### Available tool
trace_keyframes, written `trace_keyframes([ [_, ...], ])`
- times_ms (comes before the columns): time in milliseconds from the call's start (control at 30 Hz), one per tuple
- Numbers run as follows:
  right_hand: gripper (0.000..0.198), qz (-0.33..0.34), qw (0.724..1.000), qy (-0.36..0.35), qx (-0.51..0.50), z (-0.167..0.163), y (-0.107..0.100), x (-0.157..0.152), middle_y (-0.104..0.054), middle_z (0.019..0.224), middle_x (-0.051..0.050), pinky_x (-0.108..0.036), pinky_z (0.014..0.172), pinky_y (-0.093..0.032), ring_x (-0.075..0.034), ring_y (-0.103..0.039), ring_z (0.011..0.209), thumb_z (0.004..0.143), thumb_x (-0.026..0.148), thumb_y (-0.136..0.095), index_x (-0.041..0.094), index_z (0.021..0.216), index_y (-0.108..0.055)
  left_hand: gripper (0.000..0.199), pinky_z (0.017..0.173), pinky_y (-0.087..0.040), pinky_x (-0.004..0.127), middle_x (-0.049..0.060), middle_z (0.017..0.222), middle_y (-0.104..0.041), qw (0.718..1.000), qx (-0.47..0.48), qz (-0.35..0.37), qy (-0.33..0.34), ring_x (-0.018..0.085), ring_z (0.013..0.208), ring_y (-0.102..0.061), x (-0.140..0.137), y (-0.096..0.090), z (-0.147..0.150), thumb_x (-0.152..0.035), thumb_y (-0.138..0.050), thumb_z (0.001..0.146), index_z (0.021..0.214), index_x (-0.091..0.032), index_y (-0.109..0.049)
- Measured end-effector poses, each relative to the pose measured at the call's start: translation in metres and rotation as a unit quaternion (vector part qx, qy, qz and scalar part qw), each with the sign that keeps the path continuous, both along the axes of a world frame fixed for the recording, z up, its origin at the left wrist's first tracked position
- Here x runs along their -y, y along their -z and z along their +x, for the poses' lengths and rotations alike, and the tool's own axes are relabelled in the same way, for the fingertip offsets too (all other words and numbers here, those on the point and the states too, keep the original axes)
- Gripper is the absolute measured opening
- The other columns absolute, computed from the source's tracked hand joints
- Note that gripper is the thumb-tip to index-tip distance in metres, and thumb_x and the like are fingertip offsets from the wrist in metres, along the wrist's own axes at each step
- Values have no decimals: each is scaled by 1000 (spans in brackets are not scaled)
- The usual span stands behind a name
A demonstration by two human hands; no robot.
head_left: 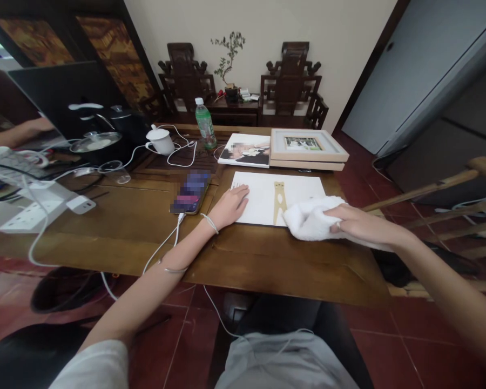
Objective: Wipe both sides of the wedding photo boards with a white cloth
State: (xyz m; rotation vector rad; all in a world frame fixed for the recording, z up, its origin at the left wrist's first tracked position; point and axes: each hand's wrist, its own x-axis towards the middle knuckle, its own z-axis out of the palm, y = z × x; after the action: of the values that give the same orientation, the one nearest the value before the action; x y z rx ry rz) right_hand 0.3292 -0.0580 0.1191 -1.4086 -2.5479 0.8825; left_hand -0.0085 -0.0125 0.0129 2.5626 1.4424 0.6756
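A white rectangular board (259, 197) lies flat on the wooden table, with a tan cut-out or printed figure (281, 197) on its middle. My left hand (231, 206) rests on the board's left edge, fingers stretched out and holding nothing. In my right hand (350, 220) is a bunched white cloth (310, 216), its left end over the board's lower right corner. The cloth hides that corner and part of my fingers. Left of my left hand lies a phone (191, 192) with its screen lit and a white cable plugged in.
Behind the board are a photo print (245, 149) and a light wooden picture frame (308, 145). A green-labelled bottle (206, 125), a lidded white cup (160, 140) and a glass-lidded pot (96, 143) stand farther back. White cables and a power strip (40, 208) occupy the left side.
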Motion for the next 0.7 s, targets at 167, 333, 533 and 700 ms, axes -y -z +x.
trace_keyframes([
  [167, 11, -14, 995, 66, -71, -3, 10, -28, -67, 90, -8, -40, 87, -42, -30, -56, 95, 63, 28, -50, 21, 65, -57, 40, 115, -38, 53, 19, 144, -54, 1000, 4, 1, -1, 30, 138, -48, -1, 1, -1, -23, -41, 97, 131, -8, -57],
  [333, 14, 34, 958, 206, -197, -46, 34, -77, -65, 88, -7, -37, 78, -43, -28, -55, 90, 61, 26, -46, 21, 72, -53, 39, 115, -40, 50, 20, 142, -55, 1000, 15, 8, 7, 30, 136, -50, -2, 1, -3, -23, -42, 96, 128, -7, -59],
  [533, 10, 125, 981, 74, -132, -101, 40, -70, -66, 86, -7, -36, 84, -40, -25, -57, 86, 69, 16, -42, 21, 72, -50, 39, 116, -39, 48, 18, 142, -57, 999, 28, 13, 9, 28, 136, -51, -2, 2, -5, -24, -44, 97, 128, -9, -59],
  [700, 18, 161, 986, -41, -20, -102, 34, -8, -58, 66, -3, -36, 90, -38, -21, -54, 70, 68, 5, -41, 21, 69, -48, 40, 116, -39, 47, 21, 142, -55, 1000, 16, 12, 4, 30, 136, -51, -1, 1, -2, -23, -43, 97, 129, -4, -58],
])
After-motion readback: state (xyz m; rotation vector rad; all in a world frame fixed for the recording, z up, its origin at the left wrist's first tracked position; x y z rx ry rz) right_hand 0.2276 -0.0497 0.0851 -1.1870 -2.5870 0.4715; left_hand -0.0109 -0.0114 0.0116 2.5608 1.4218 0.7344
